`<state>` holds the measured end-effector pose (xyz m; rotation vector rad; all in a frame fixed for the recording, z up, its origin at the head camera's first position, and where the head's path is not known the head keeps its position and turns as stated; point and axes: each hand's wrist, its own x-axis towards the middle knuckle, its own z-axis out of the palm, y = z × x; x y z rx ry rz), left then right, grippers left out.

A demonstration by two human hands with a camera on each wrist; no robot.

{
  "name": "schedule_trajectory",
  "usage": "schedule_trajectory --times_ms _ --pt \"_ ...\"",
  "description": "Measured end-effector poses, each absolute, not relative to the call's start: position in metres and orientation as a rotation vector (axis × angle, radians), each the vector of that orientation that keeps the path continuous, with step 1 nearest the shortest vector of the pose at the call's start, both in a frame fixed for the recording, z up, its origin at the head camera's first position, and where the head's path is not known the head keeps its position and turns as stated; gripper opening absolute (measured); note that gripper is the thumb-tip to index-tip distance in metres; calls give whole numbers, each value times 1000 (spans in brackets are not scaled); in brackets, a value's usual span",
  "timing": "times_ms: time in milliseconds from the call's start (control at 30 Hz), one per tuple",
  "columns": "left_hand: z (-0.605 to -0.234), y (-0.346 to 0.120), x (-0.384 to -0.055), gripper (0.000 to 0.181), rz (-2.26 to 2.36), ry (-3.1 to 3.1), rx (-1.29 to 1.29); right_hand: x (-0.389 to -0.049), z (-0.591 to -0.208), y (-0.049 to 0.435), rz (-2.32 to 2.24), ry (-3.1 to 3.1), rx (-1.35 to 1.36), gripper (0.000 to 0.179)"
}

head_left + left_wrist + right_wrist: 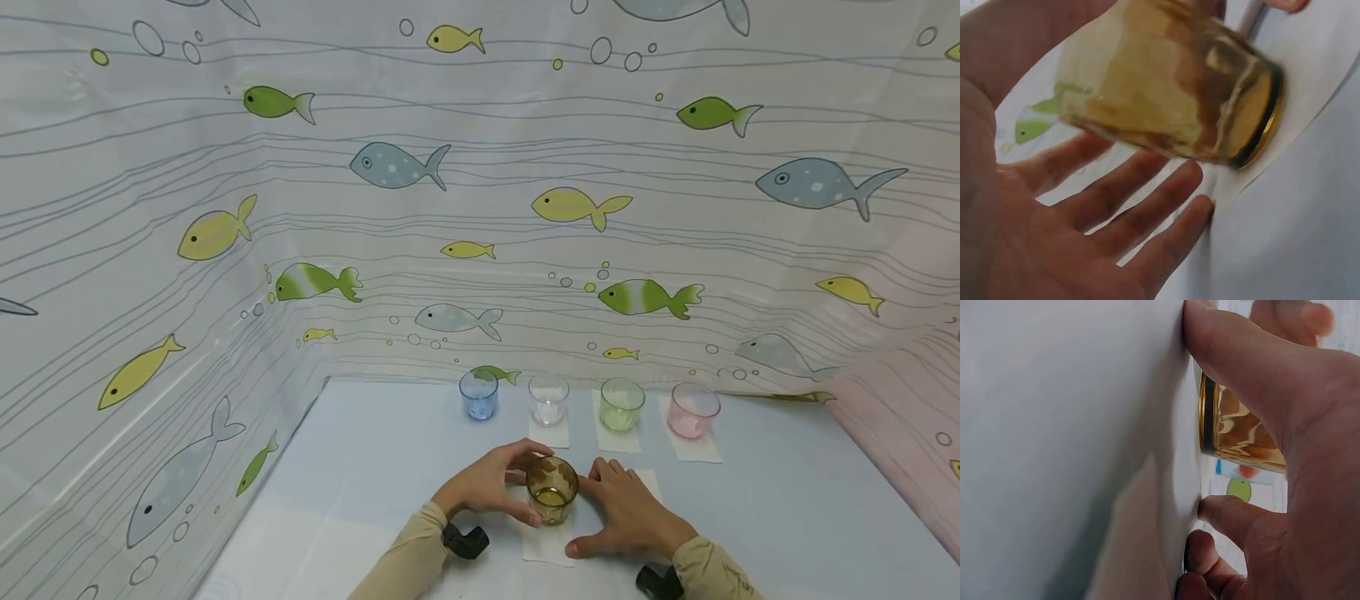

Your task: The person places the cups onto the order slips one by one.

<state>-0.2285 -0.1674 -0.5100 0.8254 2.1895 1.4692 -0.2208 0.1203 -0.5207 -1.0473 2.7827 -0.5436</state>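
An amber glass (552,492) stands upright on a white paper sheet (547,546) near the front of the table. My left hand (491,483) is around its left side, thumb low at the front and fingers spread behind. In the left wrist view, these fingers (1166,212) are long and loosely spread beside the amber wall. On the other side, my right hand (626,512) rests on the table, its index finger pointing at the glass. Its thumb (1210,331) touches the surface in the right wrist view, with the outer fingers slightly bent.
Along the back stand a blue glass (478,396), a colourless glass (549,402), a green glass (621,407) and a pink glass (693,412). Paper sheets lie under the last three. Another paper sheet (648,480) shows behind my right hand. A fish-print curtain (495,208) surrounds the table.
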Motion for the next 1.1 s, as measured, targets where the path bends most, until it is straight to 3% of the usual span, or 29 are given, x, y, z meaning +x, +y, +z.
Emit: schedule_trajectory --times_ms 133,267,367,467,667,900,1100 --pt "-503 -184 -233 81 1586 2189 869 -222 -524 120 -531 2788 -1042 106" --pt "-503 -206 -240 55 1849 2317 834 -223 -526 120 -526 2787 -1042 105" --pt "-510 -220 -247 36 2119 2484 617 -222 -526 120 -524 2788 -1046 105" --pt "-519 -227 -253 30 2356 2569 292 -222 -525 120 -514 2793 -1043 106" --pt "-539 -230 -260 53 2381 2652 -99 -220 -522 119 -498 2797 -1044 105" --pt "-544 -223 -264 82 2221 2747 -116 -217 -520 118 -493 2784 -1059 104" --pt "-543 -214 -273 91 2183 2791 -115 -219 -517 122 -469 2772 -1073 106"
